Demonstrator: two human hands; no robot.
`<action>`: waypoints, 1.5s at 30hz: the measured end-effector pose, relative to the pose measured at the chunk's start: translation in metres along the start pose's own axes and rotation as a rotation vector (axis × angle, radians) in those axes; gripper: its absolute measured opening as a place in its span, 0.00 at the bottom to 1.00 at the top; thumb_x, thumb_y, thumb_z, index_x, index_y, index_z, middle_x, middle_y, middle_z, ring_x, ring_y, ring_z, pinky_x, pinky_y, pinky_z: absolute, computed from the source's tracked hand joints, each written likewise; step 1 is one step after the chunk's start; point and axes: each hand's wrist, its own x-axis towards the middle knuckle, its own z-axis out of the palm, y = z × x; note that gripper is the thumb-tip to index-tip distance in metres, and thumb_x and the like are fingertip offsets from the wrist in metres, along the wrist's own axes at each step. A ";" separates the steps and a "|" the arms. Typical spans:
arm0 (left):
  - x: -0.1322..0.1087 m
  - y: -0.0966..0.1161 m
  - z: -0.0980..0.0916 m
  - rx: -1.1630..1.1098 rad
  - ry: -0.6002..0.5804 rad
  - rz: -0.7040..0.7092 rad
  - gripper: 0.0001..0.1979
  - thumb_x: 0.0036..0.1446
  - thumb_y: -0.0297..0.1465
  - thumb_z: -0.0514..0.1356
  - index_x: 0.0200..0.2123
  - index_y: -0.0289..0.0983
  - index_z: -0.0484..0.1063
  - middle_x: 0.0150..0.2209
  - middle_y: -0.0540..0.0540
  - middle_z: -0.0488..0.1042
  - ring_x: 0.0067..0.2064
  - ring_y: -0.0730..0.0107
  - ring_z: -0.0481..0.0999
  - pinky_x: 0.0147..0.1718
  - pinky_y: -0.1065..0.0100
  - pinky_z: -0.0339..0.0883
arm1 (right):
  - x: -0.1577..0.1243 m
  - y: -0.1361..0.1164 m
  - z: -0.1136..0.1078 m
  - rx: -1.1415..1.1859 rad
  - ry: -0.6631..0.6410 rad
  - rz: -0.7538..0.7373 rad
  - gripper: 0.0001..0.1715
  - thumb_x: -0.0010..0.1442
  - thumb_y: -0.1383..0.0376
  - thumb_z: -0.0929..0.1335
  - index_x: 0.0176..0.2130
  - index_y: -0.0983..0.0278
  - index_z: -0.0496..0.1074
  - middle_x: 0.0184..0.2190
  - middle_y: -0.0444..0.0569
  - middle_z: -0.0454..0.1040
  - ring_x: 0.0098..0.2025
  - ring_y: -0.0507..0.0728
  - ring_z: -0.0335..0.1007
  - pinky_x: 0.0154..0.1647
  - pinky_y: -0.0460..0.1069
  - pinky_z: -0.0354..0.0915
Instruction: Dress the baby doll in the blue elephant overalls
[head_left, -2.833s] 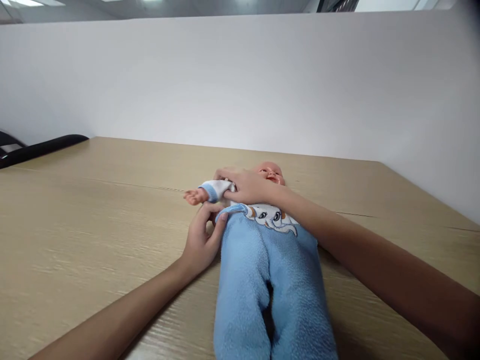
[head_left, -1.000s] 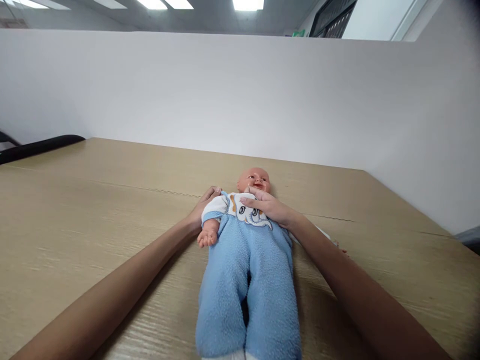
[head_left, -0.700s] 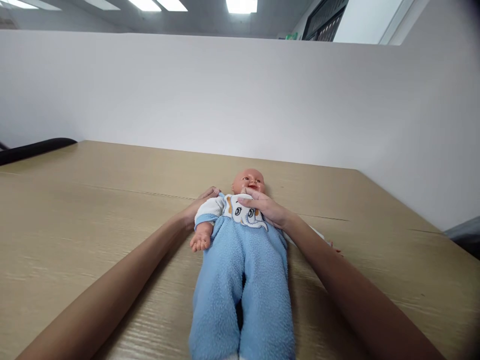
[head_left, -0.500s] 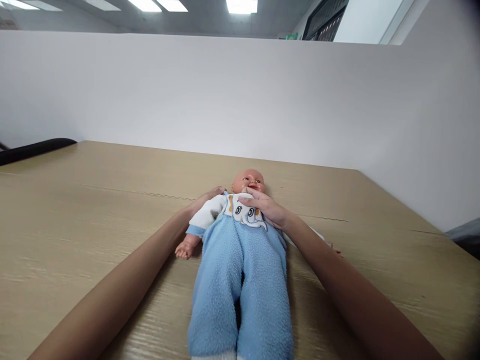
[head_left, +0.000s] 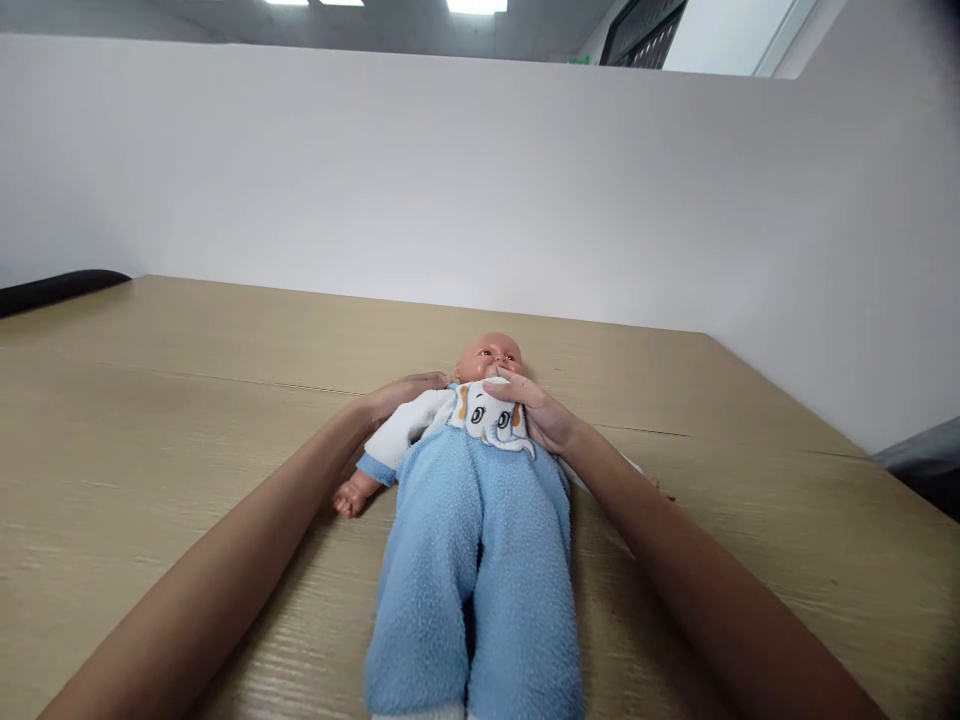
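A baby doll [head_left: 491,352] lies on its back, head away from me, dressed in fuzzy blue overalls [head_left: 469,540] with an elephant face on the white bib, and white sleeves with blue cuffs. My left hand [head_left: 407,392] is stretched out along the doll's shoulder on the left, its fingertips touching the strap edge. Over the upper chest on the other side, my right hand [head_left: 546,412] has its thumb on the bib and its fingers bent at the collar, closed on the clothing. My right forearm covers most of the doll's arm on that side.
The doll rests on a wood-grain table [head_left: 225,330]. Behind it and along the right stands a white partition wall [head_left: 420,180]. A black curved object [head_left: 64,288] is at the far left edge, and a grey item [head_left: 919,455] lies beyond the right edge.
My left hand has straightened out along the shoulder, where its fingertips had been at the strap. The doll's arm on the left has swung slightly outward. My right hand stays at the chest.
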 end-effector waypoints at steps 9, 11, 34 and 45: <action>-0.023 0.038 -0.018 0.426 -0.184 -0.029 0.21 0.53 0.49 0.76 0.35 0.36 0.80 0.33 0.46 0.78 0.32 0.67 0.71 0.28 0.72 0.63 | 0.001 -0.001 0.002 -0.004 0.026 0.000 0.25 0.49 0.59 0.84 0.36 0.61 0.71 0.31 0.41 0.79 0.32 0.52 0.76 0.35 0.45 0.72; -0.029 0.045 -0.022 0.501 -0.241 -0.057 0.20 0.54 0.49 0.75 0.35 0.37 0.82 0.33 0.46 0.78 0.33 0.66 0.72 0.27 0.73 0.64 | 0.000 -0.002 0.003 -0.010 0.034 0.013 0.23 0.50 0.60 0.84 0.38 0.61 0.73 0.32 0.43 0.80 0.32 0.53 0.77 0.35 0.46 0.73; -0.029 0.048 -0.019 0.611 -0.366 0.069 0.22 0.50 0.37 0.73 0.50 0.43 0.85 0.53 0.45 0.85 0.57 0.49 0.79 0.54 0.66 0.71 | -0.031 -0.059 -0.009 -1.137 0.092 -0.001 0.23 0.61 0.43 0.76 0.35 0.58 0.77 0.37 0.49 0.83 0.41 0.66 0.75 0.40 0.55 0.64; -0.043 0.066 -0.033 0.807 -0.396 -0.181 0.44 0.38 0.34 0.80 0.62 0.41 0.75 0.56 0.41 0.84 0.58 0.47 0.81 0.47 0.68 0.73 | -0.026 -0.049 -0.013 -1.216 0.116 0.149 0.23 0.61 0.41 0.76 0.35 0.57 0.77 0.35 0.49 0.82 0.37 0.64 0.73 0.38 0.54 0.62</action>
